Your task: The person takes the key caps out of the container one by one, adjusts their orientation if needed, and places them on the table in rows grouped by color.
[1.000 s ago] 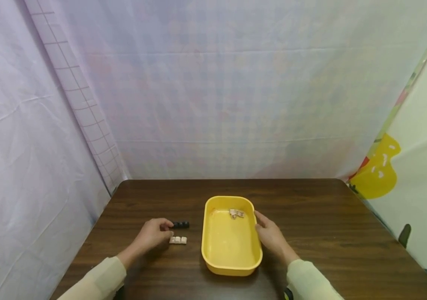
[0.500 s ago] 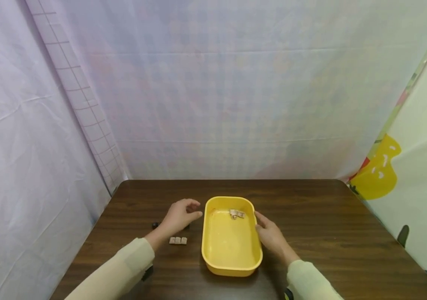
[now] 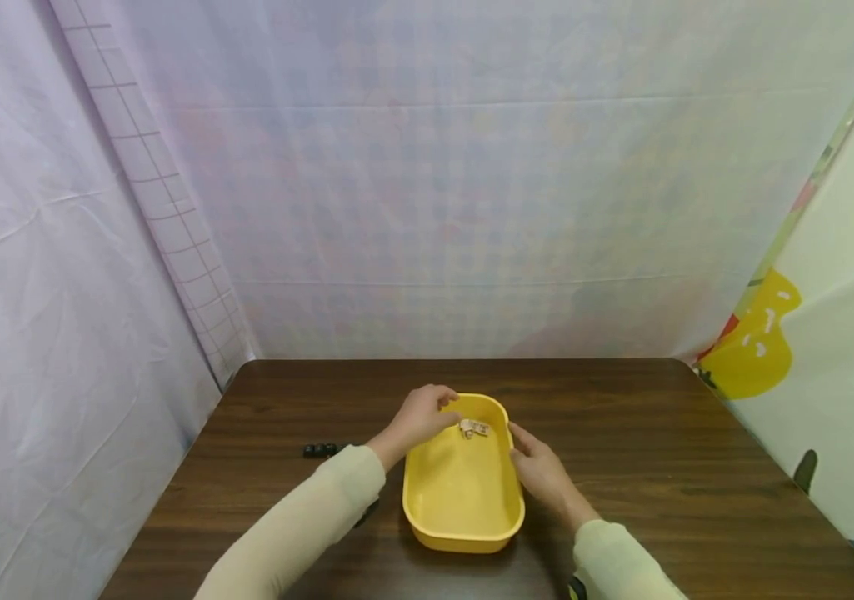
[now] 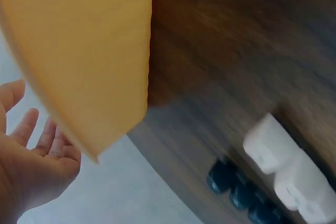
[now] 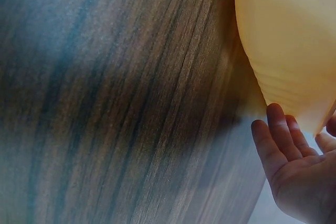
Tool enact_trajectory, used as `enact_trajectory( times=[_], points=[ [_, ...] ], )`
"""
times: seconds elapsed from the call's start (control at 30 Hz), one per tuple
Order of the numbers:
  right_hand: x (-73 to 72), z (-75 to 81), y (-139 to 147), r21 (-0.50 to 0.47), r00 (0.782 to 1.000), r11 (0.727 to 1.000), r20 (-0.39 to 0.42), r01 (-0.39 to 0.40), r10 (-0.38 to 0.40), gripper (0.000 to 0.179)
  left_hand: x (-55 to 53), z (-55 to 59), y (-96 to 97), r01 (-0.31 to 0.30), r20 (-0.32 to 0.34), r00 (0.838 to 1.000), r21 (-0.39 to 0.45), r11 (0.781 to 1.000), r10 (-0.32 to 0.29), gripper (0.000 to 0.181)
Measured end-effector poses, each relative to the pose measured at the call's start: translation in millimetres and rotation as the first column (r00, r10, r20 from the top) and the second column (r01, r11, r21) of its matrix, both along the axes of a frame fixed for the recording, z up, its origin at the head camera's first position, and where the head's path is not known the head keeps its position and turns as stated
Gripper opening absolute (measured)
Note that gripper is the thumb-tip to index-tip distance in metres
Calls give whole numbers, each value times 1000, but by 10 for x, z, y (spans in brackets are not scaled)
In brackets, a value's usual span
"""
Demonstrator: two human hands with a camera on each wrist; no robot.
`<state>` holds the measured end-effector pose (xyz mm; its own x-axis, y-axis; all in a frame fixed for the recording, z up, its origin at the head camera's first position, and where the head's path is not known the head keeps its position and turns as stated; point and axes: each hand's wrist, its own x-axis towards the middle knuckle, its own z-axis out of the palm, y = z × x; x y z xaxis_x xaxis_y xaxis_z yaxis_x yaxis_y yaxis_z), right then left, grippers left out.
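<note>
My left hand reaches over the back left rim of a yellow plastic tub, thumb and fingers apart, holding nothing. Close by its thumb, several small pale pieces with dark reddish marks lie inside the tub's back right corner. My right hand rests against the tub's right side; in the right wrist view its extended fingers touch the outer wall. Left of the tub lies a row of black keycap-like blocks. White ones lie beside it in the left wrist view, hidden by my left arm in the head view.
The tub stands on a dark wood-grain table. A pale curtain hangs behind the table's far edge, with another white cloth on the left. A printed cloth with yellow shapes hangs to the right.
My left hand has moved right and away from me, from the black and white blocks to above the tub. The right hand, the tub and the pieces in it stay put.
</note>
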<state>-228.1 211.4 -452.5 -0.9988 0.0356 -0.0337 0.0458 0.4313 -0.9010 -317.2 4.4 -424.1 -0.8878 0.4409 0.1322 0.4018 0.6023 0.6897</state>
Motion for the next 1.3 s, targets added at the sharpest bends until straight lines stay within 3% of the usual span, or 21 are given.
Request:
enact_trajectory(
  times=[0.13, 0.4, 0.53, 0.63, 0.73, 0.93, 1.07, 1.17, 1.3],
  points=[
    [2, 2, -1, 4, 1000, 1000, -4, -1, 1, 52, -62, -97, 148, 21, 2, 1000, -61, 998, -21, 36],
    [-9, -18, -12, 19, 1000, 1000, -24, 4, -4, 52, -101, -235, 300, 31, -88, 995, -201, 979, -50, 24],
    [-12, -17, -18, 29, 1000, 1000, -24, 2, -2, 51, -113, -285, 319, 12, -97, 994, -301, 953, -43, 10],
    [-12, -15, -18, 27, 1000, 1000, -21, 3, -2, 51, -115, -309, 325, 4, -82, 996, -362, 932, -37, 17],
    [-13, -13, -14, 20, 1000, 1000, -19, 4, -4, 51, -115, -317, 323, 11, -57, 998, -375, 927, -35, 14],
    [-13, -14, -1, 9, 1000, 1000, -19, 11, -11, 52, -126, -324, 327, 19, -80, 995, -384, 923, -53, 10],
    [-14, -13, 6, 14, 1000, 1000, -16, 9, -9, 51, -103, -334, 353, 41, -21, 998, -376, 926, -52, 14],
    [-11, -10, 5, 14, 1000, 1000, -15, 9, -9, 51, -80, -330, 363, 49, 21, 999, -353, 934, -45, 11],
    [-11, -13, 3, 6, 1000, 1000, -23, 10, -10, 51, -72, -313, 353, 58, 14, 998, -305, 951, -56, 15]
  ],
)
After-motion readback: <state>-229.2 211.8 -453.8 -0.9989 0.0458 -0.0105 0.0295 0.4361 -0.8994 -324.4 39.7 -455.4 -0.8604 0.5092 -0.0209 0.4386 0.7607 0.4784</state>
